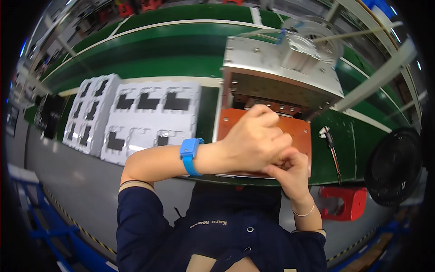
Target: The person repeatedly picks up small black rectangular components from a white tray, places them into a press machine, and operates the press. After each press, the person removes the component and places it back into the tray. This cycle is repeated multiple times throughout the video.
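My left hand point(256, 140), with a blue wristband point(190, 154) on its wrist, is curled over the orange-brown base plate point(297, 129) of a grey metal press machine point(276, 77). My right hand point(290, 174) sits just under it at the plate's front edge, fingers bent and touching the left hand. Whatever lies between the two hands is hidden by them. I cannot tell if either hand holds something.
Two white foam trays point(154, 118) point(88, 113) with black parts in their pockets lie to the left on the green bench point(149, 54). A small hand tool point(331, 145) lies to the right of the plate. A black round fan point(394, 165) and a red stool point(344, 201) stand at the right.
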Demonstrator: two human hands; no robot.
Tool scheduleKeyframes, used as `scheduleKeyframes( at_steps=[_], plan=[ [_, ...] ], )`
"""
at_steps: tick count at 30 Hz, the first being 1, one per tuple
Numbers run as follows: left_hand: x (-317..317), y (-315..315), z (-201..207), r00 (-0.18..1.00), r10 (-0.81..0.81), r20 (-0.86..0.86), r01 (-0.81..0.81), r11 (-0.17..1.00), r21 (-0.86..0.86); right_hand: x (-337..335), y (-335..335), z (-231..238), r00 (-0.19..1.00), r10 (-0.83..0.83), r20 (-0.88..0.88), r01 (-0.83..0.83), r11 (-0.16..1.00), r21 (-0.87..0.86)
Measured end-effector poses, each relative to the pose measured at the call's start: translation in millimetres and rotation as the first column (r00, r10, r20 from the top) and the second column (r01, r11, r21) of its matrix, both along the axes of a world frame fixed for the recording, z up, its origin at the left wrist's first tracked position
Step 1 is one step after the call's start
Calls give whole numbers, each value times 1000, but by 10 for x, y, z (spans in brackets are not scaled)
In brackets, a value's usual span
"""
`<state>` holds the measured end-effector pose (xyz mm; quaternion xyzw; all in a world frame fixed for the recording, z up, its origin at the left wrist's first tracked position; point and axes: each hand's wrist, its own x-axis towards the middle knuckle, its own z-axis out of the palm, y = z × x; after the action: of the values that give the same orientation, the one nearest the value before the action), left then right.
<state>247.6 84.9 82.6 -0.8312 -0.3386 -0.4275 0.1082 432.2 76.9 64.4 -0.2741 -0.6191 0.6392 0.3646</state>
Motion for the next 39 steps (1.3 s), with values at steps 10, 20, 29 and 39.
scheduleKeyframes(
  at_steps=[10,20,29,39],
  plan=[
    [-386,-321,-145,980,74,-186,-56,993,103,552,352,129,939,-147,312,184,979,-92],
    [-252,-398,-276,944,-175,-278,5,854,-520,261,614,214,674,-322,664,-234,760,606],
    [-258,-382,-252,929,-176,-327,-14,864,-503,56,707,-32,773,-431,465,-331,352,876],
    [-265,-361,-251,930,-185,-316,-7,855,-519,19,690,-65,765,-523,376,-235,316,919]
  ],
)
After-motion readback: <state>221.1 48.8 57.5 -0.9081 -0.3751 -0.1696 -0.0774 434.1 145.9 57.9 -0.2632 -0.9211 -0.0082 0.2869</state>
